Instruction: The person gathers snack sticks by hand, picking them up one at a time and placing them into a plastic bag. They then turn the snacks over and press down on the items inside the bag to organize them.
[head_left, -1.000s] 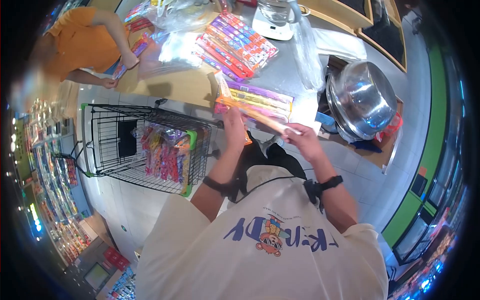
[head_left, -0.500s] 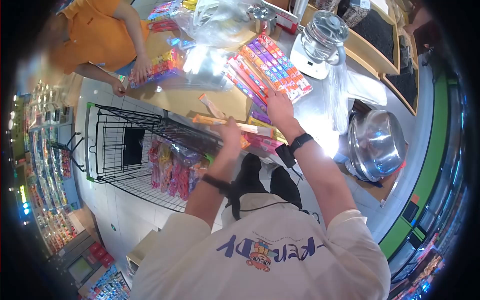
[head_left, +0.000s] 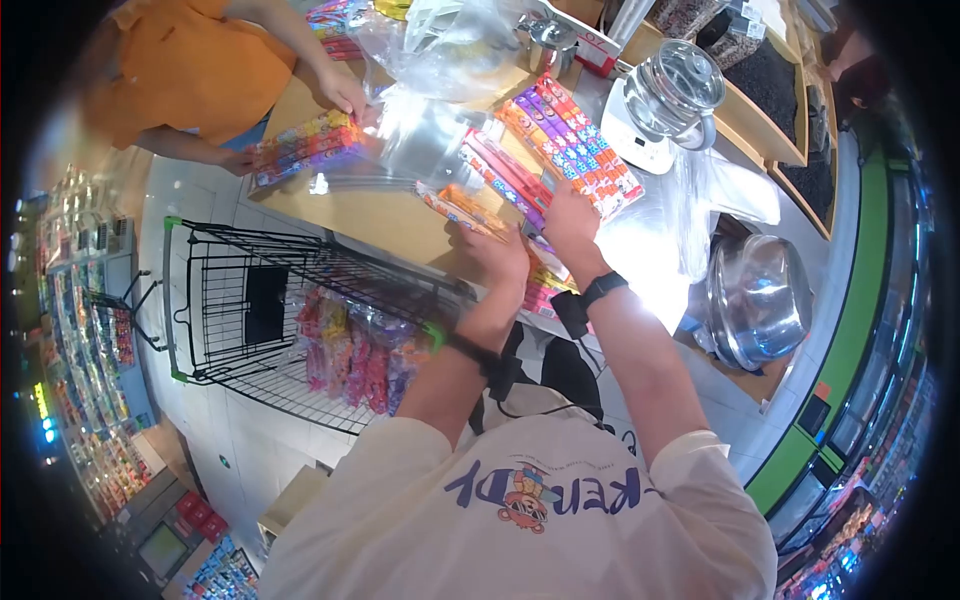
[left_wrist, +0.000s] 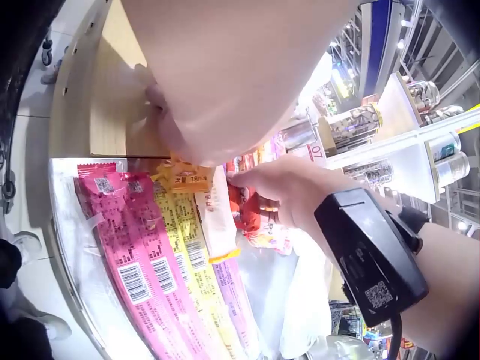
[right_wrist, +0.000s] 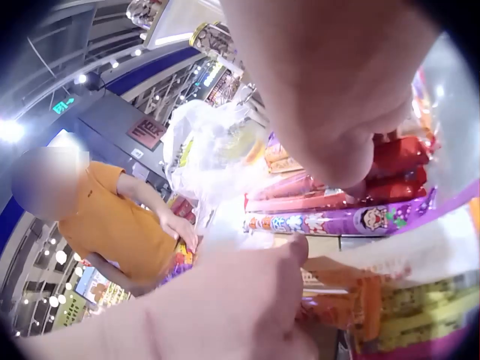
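Observation:
My left hand (head_left: pixel 500 258) holds long orange packets (head_left: pixel 462 206) over the table's front edge. Just right of it, my right hand (head_left: pixel 572 222) reaches to the near end of the pile of long wrapped packets. In the right wrist view its curled fingers grip red packets (right_wrist: pixel 397 176), with a purple packet (right_wrist: pixel 382 219) lying alongside. The left wrist view shows the thumb of the right hand (left_wrist: pixel 289 184) against the red wrappers. Pink packets (left_wrist: pixel 139 247) and yellow packets (left_wrist: pixel 187 240) lie side by side below, and a whitish packet (left_wrist: pixel 219 221) lies across them.
A black wire cart (head_left: pixel 265 300) with bagged packets stands at the table's left front. Opposite, a person in an orange shirt (head_left: pixel 190 75) handles a packet bundle (head_left: pixel 305 145). A glass kettle (head_left: pixel 685 80) stands back right; steel bowls (head_left: pixel 760 300) lie to the right.
My right hand has let go of the stick packet both hands held and moved to the pile's red packets. My left hand has shifted right toward it, keeping the orange packets. The head view has turned.

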